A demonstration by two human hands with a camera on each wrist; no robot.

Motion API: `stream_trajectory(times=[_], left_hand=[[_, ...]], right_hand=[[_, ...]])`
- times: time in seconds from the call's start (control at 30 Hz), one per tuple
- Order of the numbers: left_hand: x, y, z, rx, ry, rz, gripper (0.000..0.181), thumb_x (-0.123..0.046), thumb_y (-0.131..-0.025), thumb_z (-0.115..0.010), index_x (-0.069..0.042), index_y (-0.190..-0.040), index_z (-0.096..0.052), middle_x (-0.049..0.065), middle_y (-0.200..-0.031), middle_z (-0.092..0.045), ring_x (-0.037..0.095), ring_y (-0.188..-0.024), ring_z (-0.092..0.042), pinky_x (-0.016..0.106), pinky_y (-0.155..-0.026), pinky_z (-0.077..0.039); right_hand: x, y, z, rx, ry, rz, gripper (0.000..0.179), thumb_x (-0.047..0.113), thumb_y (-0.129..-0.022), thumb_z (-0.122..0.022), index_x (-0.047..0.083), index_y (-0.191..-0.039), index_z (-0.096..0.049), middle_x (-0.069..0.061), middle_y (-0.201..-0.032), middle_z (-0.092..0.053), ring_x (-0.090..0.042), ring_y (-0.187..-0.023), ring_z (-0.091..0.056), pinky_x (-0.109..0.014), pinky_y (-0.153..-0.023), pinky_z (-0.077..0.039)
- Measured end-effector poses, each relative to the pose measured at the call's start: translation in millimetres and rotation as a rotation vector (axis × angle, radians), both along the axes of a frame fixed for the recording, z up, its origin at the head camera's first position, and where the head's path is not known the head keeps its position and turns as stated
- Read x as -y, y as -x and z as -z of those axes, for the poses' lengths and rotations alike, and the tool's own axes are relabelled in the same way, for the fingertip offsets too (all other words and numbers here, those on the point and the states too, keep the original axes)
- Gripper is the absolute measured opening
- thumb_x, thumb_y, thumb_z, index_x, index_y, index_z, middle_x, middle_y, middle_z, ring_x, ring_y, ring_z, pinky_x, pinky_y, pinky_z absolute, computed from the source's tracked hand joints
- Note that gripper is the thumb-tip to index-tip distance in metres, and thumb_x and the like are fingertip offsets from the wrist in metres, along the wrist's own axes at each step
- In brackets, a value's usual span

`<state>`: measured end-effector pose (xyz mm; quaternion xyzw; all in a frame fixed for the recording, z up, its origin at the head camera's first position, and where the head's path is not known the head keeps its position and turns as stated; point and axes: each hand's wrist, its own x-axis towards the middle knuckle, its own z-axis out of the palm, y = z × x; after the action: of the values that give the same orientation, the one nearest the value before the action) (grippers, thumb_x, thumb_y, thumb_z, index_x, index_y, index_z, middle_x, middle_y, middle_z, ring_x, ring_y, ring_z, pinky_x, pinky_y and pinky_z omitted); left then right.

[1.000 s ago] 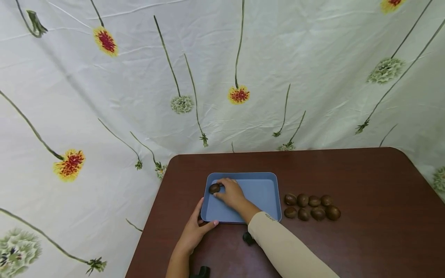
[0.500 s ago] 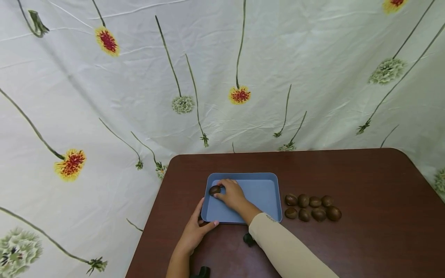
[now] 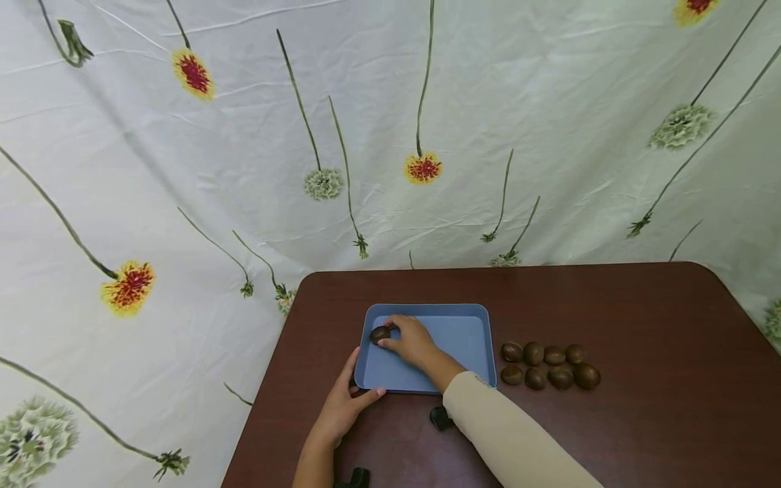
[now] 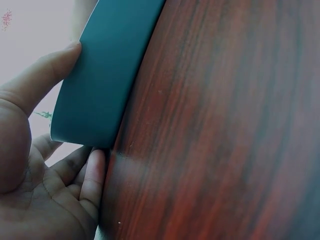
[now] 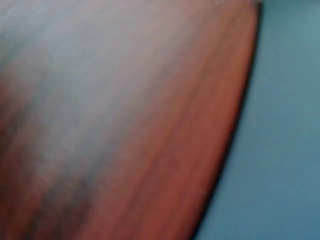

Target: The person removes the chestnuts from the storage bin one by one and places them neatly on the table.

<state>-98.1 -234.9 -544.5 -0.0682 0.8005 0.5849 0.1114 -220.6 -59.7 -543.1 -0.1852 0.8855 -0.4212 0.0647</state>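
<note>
In the head view, a blue rectangular tray [image 3: 454, 339] lies on a dark red-brown table. My right hand [image 3: 415, 341] reaches over it and pinches a brown, chestnut-like nut [image 3: 379, 335] near the tray's left side, between thumb and fingers. My left hand [image 3: 342, 400] braces the front left corner, its thumb along the front edge and its fingers along the left side. Seen from the left wrist, the left thumb [image 4: 67, 59] touches the tray's upper edge and the other fingers lie by its lower corner. The right wrist view misses the right hand and shows blue tray surface [image 5: 280, 130].
To the right of the tray, several similar brown nuts [image 3: 560, 377] lie in two rows on the table [image 3: 659, 325]. Black pieces [image 3: 439, 418] show near both wrists. A white cloth [image 3: 366, 135] with printed flowers hangs behind the table.
The right hand keeps its pinch, and the nut has shifted slightly toward the tray's front. The left hand stays at the corner. The whole head view has drifted a little.
</note>
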Motion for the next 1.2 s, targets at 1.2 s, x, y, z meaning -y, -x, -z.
stream_trajectory(times=[1.2], left_hand=[[0.9, 2.3, 3.9, 0.006, 0.008, -0.003, 0.104, -0.037, -0.085, -0.082, -0.036, -0.163, -0.013, 0.017, -0.165, -0.027, 0.037, -0.129, -0.057, 0.048, -0.095, -0.052]], right_hand=[[-44.1, -37.5, -15.0, 0.07, 0.308, 0.134, 0.037, 0.035, -0.087, -0.081, 0.021, -0.117, -0.064, -0.002, -0.116, -0.07, -0.025, -0.117, -0.065, -0.045, -0.103, -0.051]])
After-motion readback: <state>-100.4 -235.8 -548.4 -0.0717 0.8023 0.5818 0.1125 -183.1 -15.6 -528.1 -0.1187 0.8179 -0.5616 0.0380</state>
